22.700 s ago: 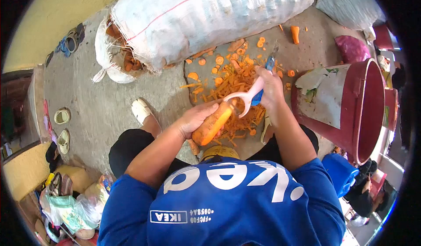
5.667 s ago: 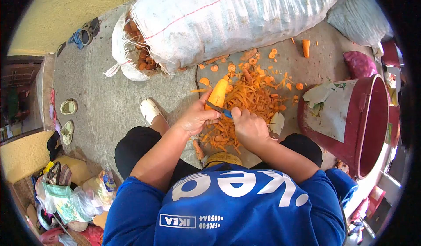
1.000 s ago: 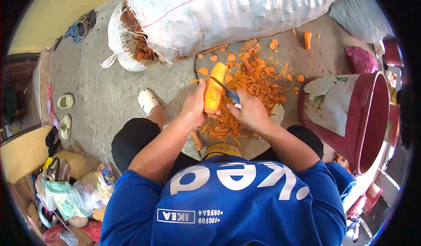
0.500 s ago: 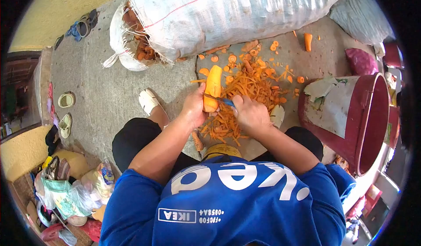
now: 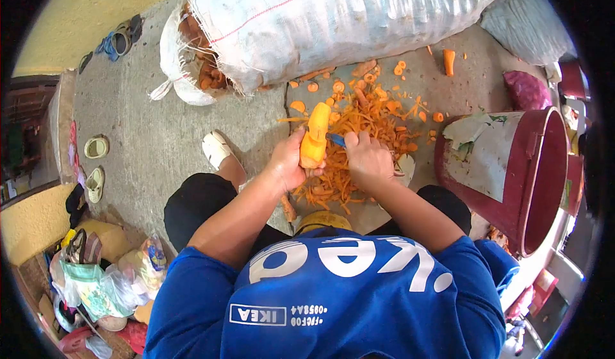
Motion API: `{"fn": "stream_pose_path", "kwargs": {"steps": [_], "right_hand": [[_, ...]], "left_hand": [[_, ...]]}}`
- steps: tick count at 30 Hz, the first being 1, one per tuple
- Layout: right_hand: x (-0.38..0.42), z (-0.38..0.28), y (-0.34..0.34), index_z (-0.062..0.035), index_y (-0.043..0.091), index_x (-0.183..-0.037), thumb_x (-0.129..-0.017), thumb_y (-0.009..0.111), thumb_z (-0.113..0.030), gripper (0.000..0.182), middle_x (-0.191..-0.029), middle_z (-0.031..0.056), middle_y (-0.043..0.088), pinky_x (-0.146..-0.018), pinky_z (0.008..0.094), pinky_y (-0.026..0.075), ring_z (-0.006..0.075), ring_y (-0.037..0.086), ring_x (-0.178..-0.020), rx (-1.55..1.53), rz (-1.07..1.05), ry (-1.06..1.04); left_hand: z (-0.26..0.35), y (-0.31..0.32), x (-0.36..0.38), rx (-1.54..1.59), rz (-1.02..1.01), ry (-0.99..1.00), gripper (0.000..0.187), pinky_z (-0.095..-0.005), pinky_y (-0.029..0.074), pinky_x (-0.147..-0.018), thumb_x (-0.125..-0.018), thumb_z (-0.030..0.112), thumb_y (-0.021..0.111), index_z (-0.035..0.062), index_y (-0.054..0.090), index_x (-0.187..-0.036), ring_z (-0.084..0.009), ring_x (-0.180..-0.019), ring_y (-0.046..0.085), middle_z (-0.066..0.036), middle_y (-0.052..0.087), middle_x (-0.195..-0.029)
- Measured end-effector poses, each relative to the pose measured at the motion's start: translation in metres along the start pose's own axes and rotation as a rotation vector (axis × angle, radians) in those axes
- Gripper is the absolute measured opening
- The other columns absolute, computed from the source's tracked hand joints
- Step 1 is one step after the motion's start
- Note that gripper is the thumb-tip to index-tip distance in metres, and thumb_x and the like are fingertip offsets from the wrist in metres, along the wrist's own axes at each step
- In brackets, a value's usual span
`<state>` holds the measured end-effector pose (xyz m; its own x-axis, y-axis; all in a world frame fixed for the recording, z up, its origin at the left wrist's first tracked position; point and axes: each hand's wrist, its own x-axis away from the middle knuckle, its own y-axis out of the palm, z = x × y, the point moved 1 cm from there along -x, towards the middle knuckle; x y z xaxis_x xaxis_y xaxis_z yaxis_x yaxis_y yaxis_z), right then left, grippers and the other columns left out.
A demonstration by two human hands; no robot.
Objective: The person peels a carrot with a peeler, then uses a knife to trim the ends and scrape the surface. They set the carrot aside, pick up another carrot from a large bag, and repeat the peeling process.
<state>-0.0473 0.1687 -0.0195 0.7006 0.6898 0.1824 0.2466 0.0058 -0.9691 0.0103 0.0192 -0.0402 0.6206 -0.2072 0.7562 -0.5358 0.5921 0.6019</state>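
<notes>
1. Carrot [image 5: 318,121] on the move in the head view! A moment ago it stood fairly straight in the grip; now its far end leans over to the right, and a notch with a kink shows partway down.

2. Knife [image 5: 337,139] has shifted as well: its dark blade lay plainly across the near half just before, and now only the blue handle shows, close by the carrot's right side. Blade behind the flesh or inside it? Can't call that from here.

3. So what does it mean for the work? Looks to me as though the cut has gone deep and the two parts are starting to give way, though whether they're fully severed I can't tell.

4. Left hand [image 5: 288,160] is wrapped round the lower part of the carrot, coming in from the left, fingertips peeping out at the right near the bottom end. It's holding the carrot up off the floor [image 5: 147,141], at the left edge of the peelings [image 5: 371,115].

5. Right hand [image 5: 371,157] is clenched on the knife handle, back of the hand upward, apart from the left hand and above the peelings.

6. Both elbows are bent out wide, forearms slanting inward, hands nearly level with each other.
</notes>
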Motion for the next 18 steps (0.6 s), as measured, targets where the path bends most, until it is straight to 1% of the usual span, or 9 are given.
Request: {"fn": "stream_pose_path", "kwargs": {"steps": [2, 5, 8, 11, 14, 17, 18], "right_hand": [[-0.002, 0.002, 0.008, -0.0053, 0.039, -0.078, -0.067, 0.047, -0.011, 0.015, -0.069, 0.0128, 0.047, -0.053, 0.0387, 0.043, 0.0296, 0.053, -0.061, -0.025, 0.041, 0.007], [-0.004, 0.004, 0.015, -0.0046, 0.039, -0.079, -0.069, 0.047, -0.014, 0.016, -0.072, 0.0139, 0.050, -0.055, 0.0392, 0.042, 0.0308, 0.052, -0.061, -0.077, 0.031, 0.045], [-0.008, -0.002, 0.005, -0.0030, 0.040, -0.082, -0.071, 0.050, -0.018, 0.021, -0.074, 0.0159, 0.052, -0.057, 0.0397, 0.041, 0.0321, 0.052, -0.065, -0.359, -0.205, 0.186], [-0.009, 0.004, 0.005, -0.0013, 0.041, -0.084, -0.070, 0.054, -0.020, 0.027, -0.071, 0.0169, 0.054, -0.058, 0.0385, 0.042, 0.0318, 0.054, -0.069, -0.593, -0.241, 0.121], [-0.010, 0.010, 0.007, -0.0005, 0.045, -0.084, -0.067, 0.059, -0.020, 0.029, -0.066, 0.0177, 0.053, -0.057, 0.0375, 0.041, 0.0327, 0.053, -0.066, -1.025, -0.280, 0.097], [-0.010, 0.012, 0.003, 0.0000, 0.047, -0.082, -0.068, 0.060, -0.020, 0.028, -0.065, 0.0163, 0.053, -0.056, 0.0357, 0.041, 0.0310, 0.053, -0.062, -0.871, -0.038, 0.226], [-0.010, 0.012, 0.000, 0.0002, 0.047, -0.082, -0.068, 0.060, -0.020, 0.028, -0.065, 0.0159, 0.053, -0.055, 0.0352, 0.041, 0.0303, 0.053, -0.062, -0.867, -0.031, 0.233]], "left_hand": [[0.001, 0.000, 0.002, 0.056, -0.067, -0.026, 0.040, -0.0305, 0.041, -0.042, -0.084, 0.039, 0.025, 0.0057, 0.046, -0.088, -0.0211, -0.051, 0.050, -0.009, 0.051, -0.067], [0.001, 0.002, 0.003, 0.054, -0.082, -0.027, 0.039, -0.0311, 0.042, -0.042, -0.084, 0.039, 0.026, 0.0056, 0.046, -0.088, -0.0213, -0.051, 0.051, -0.009, 0.051, -0.067], [-0.003, 0.002, 0.001, -0.034, 0.018, 0.087, 0.038, -0.0317, 0.043, -0.043, -0.084, 0.039, 0.027, 0.0056, 0.046, -0.089, -0.0213, -0.051, 0.051, -0.010, 0.051, -0.066], [-0.002, 0.003, 0.003, -0.082, 0.067, 0.109, 0.039, -0.0327, 0.039, -0.048, -0.082, 0.041, 0.031, 0.0063, 0.045, -0.093, -0.0217, -0.055, 0.049, -0.012, 0.050, -0.070], [-0.001, -0.001, 0.000, -0.003, -0.033, 0.105, 0.040, -0.0328, 0.039, -0.048, -0.082, 0.042, 0.031, 0.0065, 0.045, -0.095, -0.0214, -0.055, 0.049, -0.012, 0.051, -0.071], [0.001, 0.006, 0.005, 0.057, -0.064, 0.052, 0.037, -0.0324, 0.042, -0.044, -0.083, 0.039, 0.030, 0.0065, 0.046, -0.091, -0.0210, -0.052, 0.052, -0.009, 0.052, -0.067], [0.002, 0.007, 0.005, 0.033, -0.075, 0.067, 0.037, -0.0320, 0.042, -0.045, -0.083, 0.039, 0.031, 0.0066, 0.046, -0.091, -0.0206, -0.053, 0.052, -0.009, 0.052, -0.067]]}}
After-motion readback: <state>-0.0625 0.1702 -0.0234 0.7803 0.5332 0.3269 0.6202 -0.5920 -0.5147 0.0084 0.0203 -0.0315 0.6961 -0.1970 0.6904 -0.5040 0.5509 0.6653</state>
